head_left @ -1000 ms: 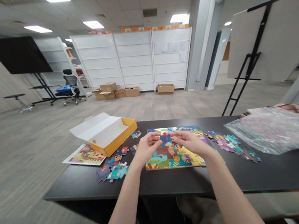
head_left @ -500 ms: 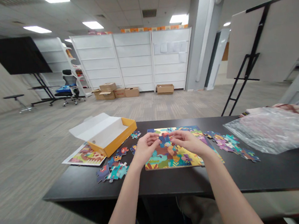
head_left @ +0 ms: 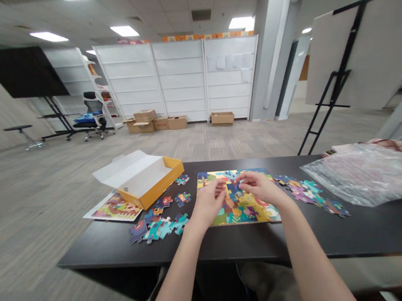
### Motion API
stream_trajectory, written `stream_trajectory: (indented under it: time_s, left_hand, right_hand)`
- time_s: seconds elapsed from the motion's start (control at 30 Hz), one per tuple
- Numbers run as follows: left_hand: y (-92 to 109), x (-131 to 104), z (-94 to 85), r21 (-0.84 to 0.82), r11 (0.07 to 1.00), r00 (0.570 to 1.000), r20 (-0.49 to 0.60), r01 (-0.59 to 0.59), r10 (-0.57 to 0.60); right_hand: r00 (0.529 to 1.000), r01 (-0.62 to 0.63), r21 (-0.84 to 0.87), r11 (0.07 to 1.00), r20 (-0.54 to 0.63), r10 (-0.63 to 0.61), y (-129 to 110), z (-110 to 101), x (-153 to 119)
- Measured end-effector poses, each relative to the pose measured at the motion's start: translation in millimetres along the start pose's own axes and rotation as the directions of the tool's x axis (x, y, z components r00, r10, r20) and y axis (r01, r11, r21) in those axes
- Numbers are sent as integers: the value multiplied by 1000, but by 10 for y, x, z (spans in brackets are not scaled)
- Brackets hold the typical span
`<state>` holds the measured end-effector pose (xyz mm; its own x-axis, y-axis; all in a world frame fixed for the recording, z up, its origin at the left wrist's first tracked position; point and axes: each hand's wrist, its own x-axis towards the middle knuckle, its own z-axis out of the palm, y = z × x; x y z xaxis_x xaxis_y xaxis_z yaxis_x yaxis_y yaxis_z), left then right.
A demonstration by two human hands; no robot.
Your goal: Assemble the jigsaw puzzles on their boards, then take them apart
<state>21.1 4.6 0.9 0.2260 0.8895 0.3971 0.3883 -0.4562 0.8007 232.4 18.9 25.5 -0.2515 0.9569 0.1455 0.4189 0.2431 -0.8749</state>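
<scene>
Screen: black screen (head_left: 22, 72) on a wheeled stand, far left, on the floor beyond the table.
Sheet: colorful picture sheet (head_left: 113, 210), at the table's left edge, partly under the box.
Box: yellow box (head_left: 162, 187), open, white interior, lid flap tilted back to the left.
Loose pieces, left: left pile (head_left: 164, 228) of teal, purple and blue jigsaw pieces, in front of the box; smaller clusters between box and puzzle.
Left hand: left hand (head_left: 210, 202), over the puzzle's left part, palm inward, fingers bent and partly open, no piece seen in its grasp; can't tell if fingertips touch the puzzle.
Puzzle: multicolor jigsaw puzzle (head_left: 244, 214), flat on the black table (head_left: 246, 242), under both hands; dark blue patch between them.
Right hand: right hand (head_left: 261, 189), over the puzzle's right part, thumb and fingers apart, half open, nothing visibly held; contact unclear.
Loose pieces, right: right pile (head_left: 309, 192), purple, teal and blue, just beside the puzzle.
Bag: clear plastic bag (head_left: 371, 171), crumpled, pinkish contents, table's right end.
</scene>
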Motion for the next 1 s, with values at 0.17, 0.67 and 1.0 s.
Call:
stream_trajectory:
  time_s: [0.17, 0.67, 1.0]
  left_hand:
    - [58, -100, 17, 379, 914, 977, 202, -144, 71]
    - [81, -93, 25, 436, 873, 958, 267, -218, 106]
    - [114, -89, 22, 462, 854, 950, 293, -239, 107]
  right_hand:
    - [981, -189, -155, 970, 20, 194, 108, -183, -73]
    - [959, -279, -338, 899, -58, 276, 160, -48, -19]
    - [963, -265, -454, 851, -87, 254, 161, -36, -7]
